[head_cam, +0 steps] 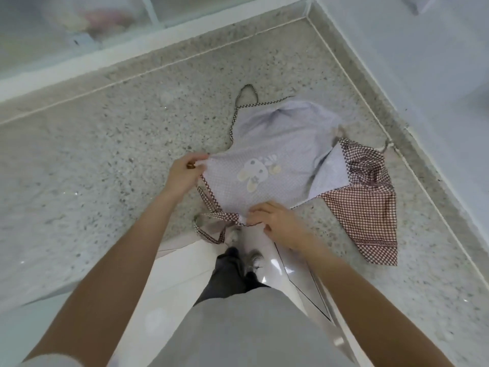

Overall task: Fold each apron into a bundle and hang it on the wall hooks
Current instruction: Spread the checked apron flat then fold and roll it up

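Head view, looking down. A pale lilac apron [277, 157] with a rabbit appliqué [255, 173] lies crumpled on the speckled stone surface [105, 128], its brown gingham hem [367, 205] turned back toward 3 o'clock and its neck loop [247, 95] toward 12 o'clock. The left hand [185, 172], at 9 o'clock of the apron, pinches the cloth edge between curled fingers [197, 157]. The right hand [275, 223], at 6 o'clock, grips the near edge where a gingham tie [211, 221] trails off the surface edge. Below, grey clothing [246, 327] and shoes [243, 256] over white floor tiles [174, 282].
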Demonstrator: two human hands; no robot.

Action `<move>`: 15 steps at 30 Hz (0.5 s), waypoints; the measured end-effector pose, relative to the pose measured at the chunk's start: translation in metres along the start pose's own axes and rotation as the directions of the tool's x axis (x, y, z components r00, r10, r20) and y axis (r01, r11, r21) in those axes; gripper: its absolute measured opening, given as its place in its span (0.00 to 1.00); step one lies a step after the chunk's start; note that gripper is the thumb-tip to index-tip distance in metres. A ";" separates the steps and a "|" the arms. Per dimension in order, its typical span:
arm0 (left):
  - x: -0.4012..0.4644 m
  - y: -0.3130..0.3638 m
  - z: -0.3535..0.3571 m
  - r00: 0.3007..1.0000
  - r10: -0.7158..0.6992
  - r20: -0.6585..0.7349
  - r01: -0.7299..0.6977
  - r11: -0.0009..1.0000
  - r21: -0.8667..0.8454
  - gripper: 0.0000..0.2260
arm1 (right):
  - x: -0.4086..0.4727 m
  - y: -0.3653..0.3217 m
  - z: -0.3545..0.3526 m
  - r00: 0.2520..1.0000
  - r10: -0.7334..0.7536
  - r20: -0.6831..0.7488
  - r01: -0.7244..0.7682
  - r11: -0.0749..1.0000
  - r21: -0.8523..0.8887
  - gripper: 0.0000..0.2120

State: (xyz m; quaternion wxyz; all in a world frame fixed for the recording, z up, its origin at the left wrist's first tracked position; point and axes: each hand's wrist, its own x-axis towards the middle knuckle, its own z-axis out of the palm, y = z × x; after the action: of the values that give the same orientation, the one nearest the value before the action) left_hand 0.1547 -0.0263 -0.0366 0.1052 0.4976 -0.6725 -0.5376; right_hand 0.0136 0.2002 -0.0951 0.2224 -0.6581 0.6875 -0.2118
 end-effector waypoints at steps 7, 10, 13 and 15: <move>0.015 -0.024 -0.061 0.946 0.304 -0.110 -0.163 0.743 0.649 0.14 | 0.063 -0.008 -0.018 0.978 0.063 -0.201 -0.064 0.998 0.002 0.15; 0.015 -0.044 -0.058 0.943 0.306 -0.129 -0.103 0.639 0.762 0.20 | 0.086 -0.005 -0.010 0.975 0.206 -0.080 -0.217 0.961 -0.169 0.21; 0.007 -0.058 -0.040 0.971 0.239 0.006 -0.169 0.669 0.724 0.26 | 0.094 -0.004 0.001 0.893 0.416 0.172 -0.345 0.879 -0.330 0.30; 0.004 -0.066 -0.025 0.976 0.183 0.119 -0.213 0.681 0.701 0.32 | 0.095 -0.003 0.007 0.869 0.447 0.213 -0.353 0.861 -0.367 0.32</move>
State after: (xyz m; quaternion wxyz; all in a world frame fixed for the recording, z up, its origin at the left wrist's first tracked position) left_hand 0.2064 -0.0401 -0.0830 -0.0502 0.4135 -0.8789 -0.2322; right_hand 0.0169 0.1048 -0.1018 0.2520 -0.5500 0.7946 0.0514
